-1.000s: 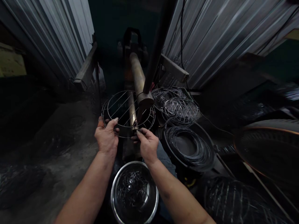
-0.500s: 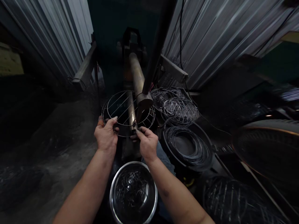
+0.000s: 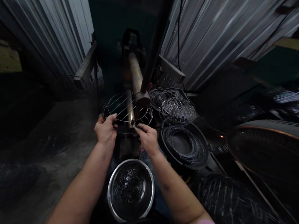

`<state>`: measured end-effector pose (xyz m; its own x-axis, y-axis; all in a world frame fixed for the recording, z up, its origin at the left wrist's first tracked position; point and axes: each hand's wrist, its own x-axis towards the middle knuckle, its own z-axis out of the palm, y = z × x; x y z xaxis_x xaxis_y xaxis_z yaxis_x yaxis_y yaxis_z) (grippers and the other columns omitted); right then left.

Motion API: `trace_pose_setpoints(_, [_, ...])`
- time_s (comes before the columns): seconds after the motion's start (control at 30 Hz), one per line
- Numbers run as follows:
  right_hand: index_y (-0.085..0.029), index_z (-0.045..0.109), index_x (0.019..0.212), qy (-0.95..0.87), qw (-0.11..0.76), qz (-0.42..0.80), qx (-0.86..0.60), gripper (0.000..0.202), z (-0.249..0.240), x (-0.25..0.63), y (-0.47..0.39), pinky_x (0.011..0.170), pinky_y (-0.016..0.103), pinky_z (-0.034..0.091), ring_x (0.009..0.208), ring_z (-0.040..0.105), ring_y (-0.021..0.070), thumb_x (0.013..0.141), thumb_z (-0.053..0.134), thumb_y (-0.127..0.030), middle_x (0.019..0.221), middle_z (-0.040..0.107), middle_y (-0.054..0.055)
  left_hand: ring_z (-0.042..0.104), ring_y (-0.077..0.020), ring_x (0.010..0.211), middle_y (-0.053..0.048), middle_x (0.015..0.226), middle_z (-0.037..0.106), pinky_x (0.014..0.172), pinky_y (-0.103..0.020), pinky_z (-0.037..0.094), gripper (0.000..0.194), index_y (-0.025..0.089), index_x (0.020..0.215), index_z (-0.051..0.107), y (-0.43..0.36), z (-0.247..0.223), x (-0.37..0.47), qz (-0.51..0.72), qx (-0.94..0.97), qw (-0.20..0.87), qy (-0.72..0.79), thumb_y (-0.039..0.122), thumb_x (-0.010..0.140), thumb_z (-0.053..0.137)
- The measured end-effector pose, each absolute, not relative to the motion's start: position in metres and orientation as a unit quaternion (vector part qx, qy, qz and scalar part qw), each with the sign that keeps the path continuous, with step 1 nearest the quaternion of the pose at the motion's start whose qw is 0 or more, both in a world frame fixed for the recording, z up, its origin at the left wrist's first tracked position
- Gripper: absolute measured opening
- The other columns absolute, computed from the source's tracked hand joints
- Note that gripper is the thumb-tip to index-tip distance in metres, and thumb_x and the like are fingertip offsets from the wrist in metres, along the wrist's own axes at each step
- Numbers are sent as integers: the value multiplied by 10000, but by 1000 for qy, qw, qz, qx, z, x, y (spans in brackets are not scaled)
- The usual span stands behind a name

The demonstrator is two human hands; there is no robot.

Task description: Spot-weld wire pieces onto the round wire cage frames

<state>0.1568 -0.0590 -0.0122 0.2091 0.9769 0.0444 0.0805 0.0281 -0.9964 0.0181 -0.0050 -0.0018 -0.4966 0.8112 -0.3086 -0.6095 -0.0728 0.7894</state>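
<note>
A round wire rack (image 3: 116,106), with a ring and parallel cross bars, lies around a brass-coloured lower rod (image 3: 130,105). My left hand (image 3: 105,129) pinches its near left rim between thumb and fingers. At the near end of the rod, right by the rack's rim, my right hand (image 3: 149,137) is closed in a pinch. What sits between those fingertips is too small to make out. Above the rack, a thick metal cylinder (image 3: 137,74) carries a pointed tip reaching down to the rod. Below my hands stands a shiny metal bowl (image 3: 109,191) holding many short wire pieces.
Several finished-looking wire racks (image 3: 178,110) are piled to the right. Nearer, a dark basin (image 3: 206,155) holds wire rings (image 3: 198,149). A large round caged object (image 3: 263,149) stands farther right. A dark slanting bar (image 3: 155,51) crosses above the cylinder.
The view has shifted slightly. My right fingertips have moved a little up toward the pointed tip and the rack's rim. My left hand keeps its hold on the rack.
</note>
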Motion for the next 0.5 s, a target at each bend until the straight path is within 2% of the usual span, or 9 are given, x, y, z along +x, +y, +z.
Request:
trace_pose_setpoints(0.1, [-224, 744, 798, -565, 499, 303, -584, 147, -10, 164, -62, 690, 258, 503, 710, 644, 170, 762, 623, -300, 719, 692, -10, 537, -116, 553, 66, 632, 509, 408, -191, 272, 564, 210, 889, 460, -5, 1, 18, 720, 97, 496, 476, 151, 433, 787])
trace_pose_setpoints(0.17, [-232, 739, 783, -580, 483, 289, -589, 149, -8, 165, -63, 666, 250, 497, 677, 639, 163, 774, 599, -282, 697, 681, -18, 538, -112, 550, 66, 642, 517, 413, -188, 271, 583, 208, 925, 467, -5, 3, 18, 717, 90, 496, 482, 133, 436, 777])
trace_pose_setpoints(0.3, [-228, 727, 797, -545, 493, 373, -566, 148, -7, 162, -60, 531, 225, 468, 534, 627, 137, 764, 585, -253, 654, 652, -44, 545, -112, 546, 61, 663, 534, 417, -187, 278, 636, 207, 987, 464, -5, 4, 19, 712, 74, 499, 488, 104, 438, 768])
trace_pose_setpoints(0.5, [-207, 726, 790, -501, 528, 434, -530, 129, -13, 162, -56, 482, 208, 462, 488, 612, 114, 725, 630, -263, 684, 655, -46, 529, -110, 542, 56, 643, 515, 410, -185, 273, 543, 202, 900, 481, -3, 0, 17, 716, 95, 490, 488, 132, 452, 779])
